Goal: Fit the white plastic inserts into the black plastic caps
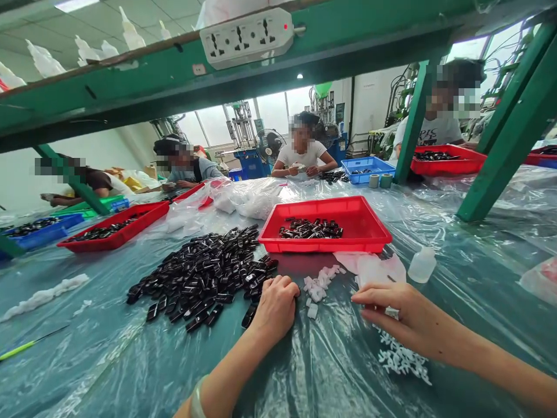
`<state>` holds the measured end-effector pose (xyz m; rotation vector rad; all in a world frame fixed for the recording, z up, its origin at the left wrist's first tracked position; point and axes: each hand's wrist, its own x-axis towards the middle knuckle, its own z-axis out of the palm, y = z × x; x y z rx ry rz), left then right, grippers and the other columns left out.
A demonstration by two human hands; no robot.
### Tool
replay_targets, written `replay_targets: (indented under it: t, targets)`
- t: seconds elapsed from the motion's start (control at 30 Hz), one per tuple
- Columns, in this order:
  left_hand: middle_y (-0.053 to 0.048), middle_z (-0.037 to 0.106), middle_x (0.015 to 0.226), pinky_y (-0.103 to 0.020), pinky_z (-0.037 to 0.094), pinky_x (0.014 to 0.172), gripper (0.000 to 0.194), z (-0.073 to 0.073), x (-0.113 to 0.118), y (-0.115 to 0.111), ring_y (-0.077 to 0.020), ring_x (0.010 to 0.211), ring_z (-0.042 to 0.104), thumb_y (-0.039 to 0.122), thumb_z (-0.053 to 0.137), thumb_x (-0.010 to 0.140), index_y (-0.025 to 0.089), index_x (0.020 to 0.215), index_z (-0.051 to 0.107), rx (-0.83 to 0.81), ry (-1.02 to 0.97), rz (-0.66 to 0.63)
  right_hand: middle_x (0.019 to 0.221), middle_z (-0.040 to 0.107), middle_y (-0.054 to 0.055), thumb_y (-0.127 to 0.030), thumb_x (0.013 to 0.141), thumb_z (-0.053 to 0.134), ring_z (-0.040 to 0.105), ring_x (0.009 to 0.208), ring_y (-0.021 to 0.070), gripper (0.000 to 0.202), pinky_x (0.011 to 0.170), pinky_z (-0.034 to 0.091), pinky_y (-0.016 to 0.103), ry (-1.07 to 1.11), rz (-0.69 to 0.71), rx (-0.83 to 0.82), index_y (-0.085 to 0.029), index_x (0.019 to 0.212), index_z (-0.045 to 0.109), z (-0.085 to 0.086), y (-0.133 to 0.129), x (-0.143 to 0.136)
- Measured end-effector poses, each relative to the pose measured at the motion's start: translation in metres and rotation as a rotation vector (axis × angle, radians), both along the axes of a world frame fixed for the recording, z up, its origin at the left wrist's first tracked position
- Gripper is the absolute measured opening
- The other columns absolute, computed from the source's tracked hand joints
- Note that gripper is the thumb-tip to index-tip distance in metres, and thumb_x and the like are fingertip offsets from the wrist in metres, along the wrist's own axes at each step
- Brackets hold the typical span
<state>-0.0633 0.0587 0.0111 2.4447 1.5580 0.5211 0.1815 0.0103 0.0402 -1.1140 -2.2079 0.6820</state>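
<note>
My left hand (275,303) is closed at the right edge of a large heap of black glossy pieces (200,276); whatever its curled fingers hold is hidden. My right hand (398,313) hovers over the table with thumb and fingers apart and nothing visible between them. Beneath and beside it lie small white branching bits (402,357). Between the hands sits a little pile of white pieces (319,283). A red tray (326,244) with more black pieces stands behind. A white plastic sheet (378,268) lies just beyond my right hand.
A small white bottle (422,265) stands at the right. A green-handled tool (20,350) lies far left. Green shelf posts (513,122) rise from the table, and a power strip (246,38) hangs overhead. Several people sit across the table among red and blue trays.
</note>
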Motion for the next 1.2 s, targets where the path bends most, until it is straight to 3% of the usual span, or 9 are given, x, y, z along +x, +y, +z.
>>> replay_targets:
  t: [0.13, 0.27, 0.3, 0.37, 0.43, 0.6, 0.7, 0.83, 1.2]
  targets:
    - [-0.006, 0.060, 0.083, -0.039, 0.040, 0.084, 0.018, 0.001, 0.004, -0.004, -0.0210, 0.087, 0.054, 0.006, 0.045, 0.073, 0.017, 0.077, 0.058, -0.068, -0.169, 0.045, 0.083, 0.064, 0.007, -0.027, 0.087, 0.046, 0.057, 0.067, 0.0165, 0.024, 0.058, 0.042, 0.029, 0.050, -0.066, -0.065, -0.018, 0.099, 0.064, -0.010, 0.000, 0.004]
    - [-0.003, 0.058, 0.081, -0.026, 0.048, 0.062, 0.024, 0.009, 0.024, -0.024, -0.0133, 0.067, 0.058, 0.018, 0.053, 0.077, 0.015, 0.100, 0.050, -0.241, -0.389, 0.025, 0.085, 0.065, 0.006, -0.029, 0.085, 0.049, 0.058, 0.070, 0.0166, 0.026, 0.061, 0.045, 0.028, 0.165, -0.123, -0.189, -0.017, 0.104, 0.062, -0.014, -0.002, -0.002]
    - [-0.002, 0.057, 0.081, -0.023, 0.048, 0.057, 0.028, 0.012, 0.030, -0.031, -0.0110, 0.062, 0.058, 0.021, 0.055, 0.077, 0.016, 0.103, 0.048, -0.319, -0.473, 0.003, 0.084, 0.065, 0.006, -0.030, 0.085, 0.049, 0.059, 0.070, 0.0163, 0.028, 0.061, 0.047, 0.028, 0.208, -0.118, -0.242, -0.017, 0.106, 0.060, -0.016, -0.003, -0.004]
    - [0.000, 0.054, 0.082, -0.023, 0.049, 0.057, 0.033, 0.014, 0.041, -0.044, -0.0081, 0.057, 0.057, 0.021, 0.063, 0.071, 0.017, 0.102, 0.049, -0.620, -0.864, -0.015, 0.080, 0.066, 0.005, -0.034, 0.085, 0.050, 0.060, 0.067, 0.0152, 0.032, 0.060, 0.048, 0.027, 0.296, -0.086, -0.355, -0.016, 0.110, 0.058, -0.019, -0.005, -0.010]
    - [0.002, 0.052, 0.080, -0.023, 0.050, 0.056, 0.035, 0.015, 0.048, -0.054, -0.0074, 0.054, 0.058, 0.019, 0.068, 0.067, 0.018, 0.097, 0.051, -0.807, -1.053, -0.020, 0.080, 0.066, 0.005, -0.036, 0.084, 0.050, 0.060, 0.065, 0.0143, 0.032, 0.058, 0.049, 0.025, 0.361, -0.044, -0.444, -0.016, 0.108, 0.059, -0.022, -0.007, -0.015]
    - [0.002, 0.053, 0.078, -0.020, 0.050, 0.052, 0.032, 0.013, 0.051, -0.062, -0.0116, 0.057, 0.064, 0.022, 0.072, 0.064, 0.017, 0.088, 0.051, -0.935, -1.090, -0.014, 0.076, 0.066, 0.003, -0.033, 0.081, 0.054, 0.059, 0.060, 0.0118, 0.022, 0.055, 0.048, 0.022, 0.439, -0.028, -0.544, -0.017, 0.092, 0.065, -0.023, -0.012, -0.020]
    - [0.000, 0.058, 0.081, -0.020, 0.050, 0.054, 0.027, 0.014, 0.047, -0.061, -0.0159, 0.065, 0.067, 0.029, 0.067, 0.071, 0.016, 0.089, 0.051, -0.998, -1.104, -0.009, 0.069, 0.064, 0.002, -0.033, 0.080, 0.056, 0.057, 0.058, 0.0110, 0.020, 0.054, 0.047, 0.021, 0.471, -0.050, -0.561, -0.016, 0.086, 0.065, -0.022, -0.012, -0.019]
    - [-0.005, 0.066, 0.079, -0.019, 0.050, 0.058, 0.020, 0.013, 0.043, -0.060, -0.0144, 0.068, 0.067, 0.029, 0.058, 0.079, 0.015, 0.092, 0.051, -1.087, -1.095, 0.007, 0.066, 0.061, 0.001, -0.034, 0.078, 0.059, 0.053, 0.057, 0.0099, 0.020, 0.053, 0.045, 0.021, 0.497, -0.066, -0.575, -0.015, 0.083, 0.063, -0.022, -0.011, -0.016]
    - [-0.003, 0.065, 0.075, -0.018, 0.047, 0.052, 0.017, 0.009, 0.044, -0.061, -0.0163, 0.062, 0.068, 0.030, 0.055, 0.078, 0.015, 0.087, 0.054, -1.158, -1.042, 0.037, 0.060, 0.056, -0.001, -0.030, 0.078, 0.061, 0.052, 0.057, 0.0095, 0.016, 0.053, 0.042, 0.021, 0.526, -0.049, -0.567, -0.015, 0.073, 0.059, -0.027, -0.012, -0.015]
